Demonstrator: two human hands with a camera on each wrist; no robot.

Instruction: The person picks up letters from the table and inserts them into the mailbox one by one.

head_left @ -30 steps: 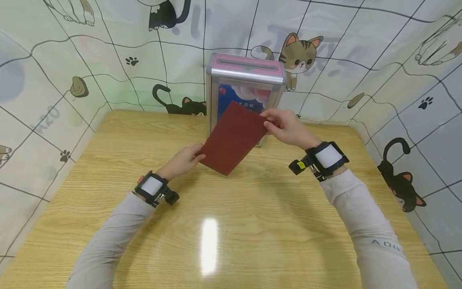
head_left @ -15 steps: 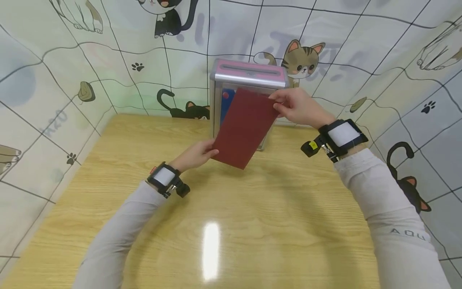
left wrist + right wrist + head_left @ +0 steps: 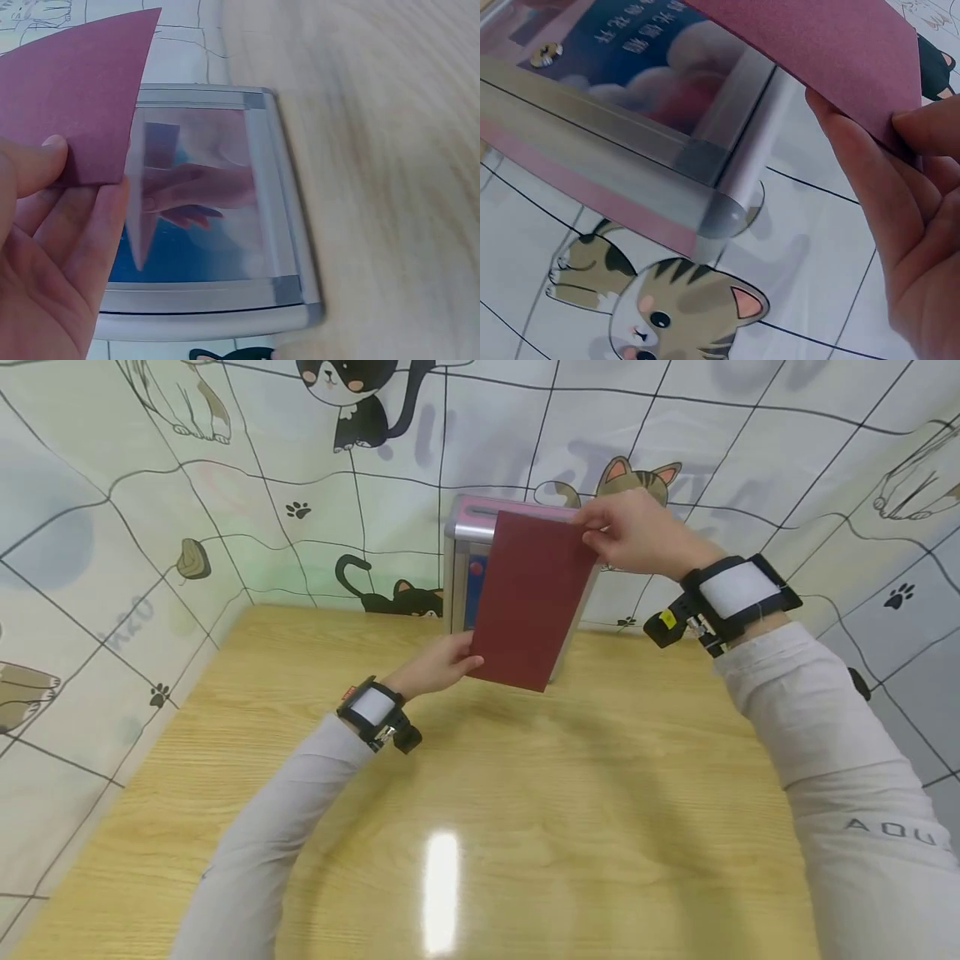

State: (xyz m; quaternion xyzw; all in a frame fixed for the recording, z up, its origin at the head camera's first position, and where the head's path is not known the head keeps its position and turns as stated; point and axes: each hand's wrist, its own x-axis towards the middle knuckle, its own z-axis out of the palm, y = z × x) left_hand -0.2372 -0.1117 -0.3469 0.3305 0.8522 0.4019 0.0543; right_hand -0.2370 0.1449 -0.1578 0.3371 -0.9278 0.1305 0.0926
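A flat dark-red envelope or folded card [image 3: 531,602] is held up in front of a silver-framed box [image 3: 459,577] with a pink top and a slot. My right hand [image 3: 637,533] pinches its upper right corner between thumb and fingers, level with the box's top. Lower down, my left hand [image 3: 438,665] pinches the card's left bottom corner. In the left wrist view the thumb presses the card [image 3: 82,105] against the fingers, and the box's glossy front panel [image 3: 202,240] reflects a hand. The card covers most of the box's front and part of its slot in the head view.
The box stands at the back of a wood-grain table [image 3: 480,793], close to a cloth backdrop [image 3: 390,502] printed with cats and grid lines. The backdrop also runs along both sides. Each wrist bears a strapped camera.
Both hands have raised the red card and carried it to the right, while it turned more upright. Its top edge has come up from the front panel to the box's top. The view has shifted slightly.
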